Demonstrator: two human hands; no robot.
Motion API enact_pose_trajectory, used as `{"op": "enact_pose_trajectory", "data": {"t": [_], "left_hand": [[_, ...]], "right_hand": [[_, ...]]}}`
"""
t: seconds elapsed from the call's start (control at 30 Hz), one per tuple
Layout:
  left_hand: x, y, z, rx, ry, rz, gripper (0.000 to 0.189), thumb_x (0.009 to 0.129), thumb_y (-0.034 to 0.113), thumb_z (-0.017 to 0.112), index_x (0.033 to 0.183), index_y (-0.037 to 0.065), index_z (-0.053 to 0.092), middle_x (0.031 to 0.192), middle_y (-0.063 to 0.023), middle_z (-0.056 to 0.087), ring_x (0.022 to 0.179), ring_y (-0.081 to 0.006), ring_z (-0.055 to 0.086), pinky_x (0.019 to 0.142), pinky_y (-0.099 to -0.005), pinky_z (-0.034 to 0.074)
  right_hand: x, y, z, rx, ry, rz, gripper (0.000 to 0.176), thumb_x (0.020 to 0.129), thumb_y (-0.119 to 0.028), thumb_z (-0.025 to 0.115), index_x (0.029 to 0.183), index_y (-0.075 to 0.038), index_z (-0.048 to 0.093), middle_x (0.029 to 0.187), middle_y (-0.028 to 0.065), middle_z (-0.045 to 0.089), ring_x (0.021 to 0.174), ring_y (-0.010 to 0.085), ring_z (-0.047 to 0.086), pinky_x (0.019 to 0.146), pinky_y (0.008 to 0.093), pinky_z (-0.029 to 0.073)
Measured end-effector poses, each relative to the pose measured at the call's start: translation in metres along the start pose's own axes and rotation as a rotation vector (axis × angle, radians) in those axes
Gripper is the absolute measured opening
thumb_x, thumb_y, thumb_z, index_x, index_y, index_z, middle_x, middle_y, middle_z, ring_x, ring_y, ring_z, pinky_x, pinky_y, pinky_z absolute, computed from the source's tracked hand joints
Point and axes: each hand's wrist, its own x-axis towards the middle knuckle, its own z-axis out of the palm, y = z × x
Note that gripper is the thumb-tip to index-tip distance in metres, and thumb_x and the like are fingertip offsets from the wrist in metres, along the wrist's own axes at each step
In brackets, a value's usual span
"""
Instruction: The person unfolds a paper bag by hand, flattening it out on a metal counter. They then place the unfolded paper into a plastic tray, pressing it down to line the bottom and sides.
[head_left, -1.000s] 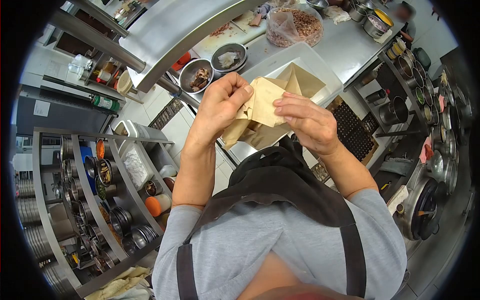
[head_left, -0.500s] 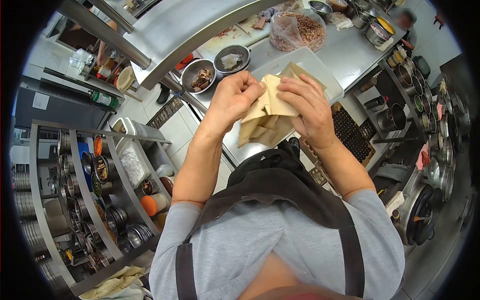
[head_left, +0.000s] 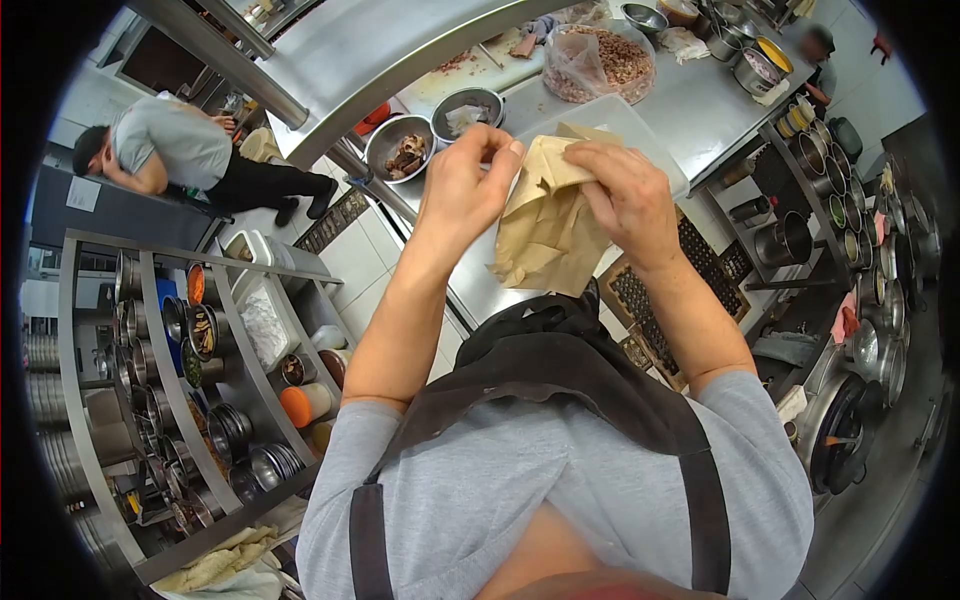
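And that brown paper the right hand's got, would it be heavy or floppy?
The brown paper is probably light for its size, since it looks thin and the right hand holds it up near the top. It might bend easily but keep its folds, because creases show across it.

A commercial kitchen, with steel counter [head_left: 700, 105], stacked metal bowls [head_left: 278, 465] and large pot [head_left: 783, 238].

Grey short-sleeved shirt [head_left: 470, 480] — black bib apron [head_left: 550, 365] — wide dark straps [head_left: 705, 520].
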Motion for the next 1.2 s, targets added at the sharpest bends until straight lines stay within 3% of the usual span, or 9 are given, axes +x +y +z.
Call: {"op": "enact_pose_trajectory", "data": {"t": [0.1, 0.2, 0.33, 0.4, 0.47, 0.53, 0.63, 0.77, 1.2], "left_hand": [[-0.031, 0.049, -0.013, 0.055, 0.084, 0.297, 0.019, 0.095, 0.012, 0.059, 0.103, -0.005, 0.064, 0.089, -0.0086, 0.07, 0.078, -0.0131, 0.065, 0.074, -0.0293, 0.051], [-0.062, 0.057, 0.003, 0.068, -0.18, 0.317, 0.018, 0.093, 0.007, 0.056, 0.103, -0.005, 0.065, 0.093, -0.013, 0.071, 0.083, -0.0197, 0.067, 0.079, -0.0342, 0.052], [-0.038, 0.003, 0.035, 0.181, -0.052, 0.201, 0.022, 0.091, 0.003, 0.051, 0.106, -0.005, 0.065, 0.098, -0.0171, 0.071, 0.093, -0.0253, 0.068, 0.085, -0.0367, 0.051], [-0.032, -0.02, 0.04, -0.086, -0.186, 0.005, 0.028, 0.088, 0.0, 0.049, 0.112, -0.005, 0.063, 0.102, -0.018, 0.07, 0.099, -0.0263, 0.067, 0.088, -0.037, 0.051], [-0.032, -0.032, 0.053, -0.216, -0.085, 0.187, 0.04, 0.087, 0.0, 0.046, 0.126, -0.003, 0.055, 0.12, -0.0228, 0.064, 0.117, -0.0368, 0.059, 0.1, -0.0421, 0.046], [-0.029, -0.042, 0.07, -0.388, 0.046, 0.241, 0.041, 0.088, 0.001, 0.05, 0.128, -0.001, 0.055, 0.123, -0.0188, 0.062, 0.118, -0.0368, 0.058, 0.102, -0.0418, 0.044], [-0.023, -0.069, 0.08, -0.424, -0.13, 0.0, 0.041, 0.089, 0.004, 0.058, 0.13, 0.001, 0.056, 0.129, -0.0188, 0.059, 0.119, -0.0341, 0.057, 0.101, -0.0392, 0.045], [-0.015, -0.095, 0.089, -0.24, -0.263, 0.131, 0.043, 0.097, 0.02, 0.059, 0.137, 0.006, 0.053, 0.133, -0.0134, 0.059, 0.123, -0.0277, 0.057, 0.102, -0.04, 0.048], [-0.021, -0.071, 0.053, -1.013, -0.311, -0.218, 0.045, 0.098, 0.021, 0.059, 0.139, 0.006, 0.051, 0.133, -0.013, 0.059, 0.122, -0.0272, 0.058, 0.1, -0.0394, 0.051]], "right_hand": [[0.007, 0.012, 0.003, -0.086, 0.01, 0.012, 0.022, 0.077, -0.005, 0.07, 0.099, -0.006, 0.07, 0.103, 0.0082, 0.072, 0.094, 0.0289, 0.068, 0.08, 0.0376, 0.055], [0.013, 0.01, 0.009, -0.11, -0.051, 0.024, 0.025, 0.078, -0.002, 0.069, 0.103, -0.003, 0.07, 0.106, 0.0097, 0.071, 0.096, 0.0285, 0.068, 0.083, 0.0371, 0.054], [0.024, -0.006, 0.012, -0.088, -0.015, -0.1, 0.022, 0.077, -0.006, 0.07, 0.099, -0.004, 0.07, 0.099, 0.0085, 0.069, 0.089, 0.0277, 0.066, 0.078, 0.037, 0.054], [0.021, -0.015, 0.014, -0.054, -0.049, -0.131, 0.023, 0.074, -0.008, 0.07, 0.096, -0.004, 0.069, 0.098, 0.0079, 0.067, 0.085, 0.0278, 0.063, 0.075, 0.0379, 0.053], [0.017, -0.021, 0.014, -0.06, -0.068, -0.114, 0.025, 0.072, -0.007, 0.071, 0.097, -0.004, 0.069, 0.1, 0.0085, 0.067, 0.086, 0.0285, 0.064, 0.075, 0.0378, 0.053], [0.016, -0.032, 0.01, -0.006, -0.062, -0.088, 0.028, 0.069, 0.0, 0.071, 0.097, -0.001, 0.069, 0.099, 0.0118, 0.067, 0.088, 0.0308, 0.065, 0.075, 0.0394, 0.053], [0.013, -0.037, 0.008, 0.021, -0.075, -0.061, 0.03, 0.07, 0.006, 0.068, 0.1, 0.001, 0.069, 0.1, 0.0135, 0.068, 0.089, 0.0318, 0.064, 0.077, 0.0396, 0.052], [0.006, -0.043, 0.018, 0.104, -0.138, -0.102, 0.031, 0.069, 0.006, 0.07, 0.1, 0.001, 0.069, 0.101, 0.0148, 0.067, 0.09, 0.0328, 0.064, 0.078, 0.0417, 0.052], [-0.038, -0.058, 0.048, 0.29, -0.278, -0.246, 0.027, 0.074, -0.008, 0.075, 0.099, -0.001, 0.068, 0.101, 0.0087, 0.066, 0.092, 0.027, 0.063, 0.079, 0.0364, 0.053]]}}
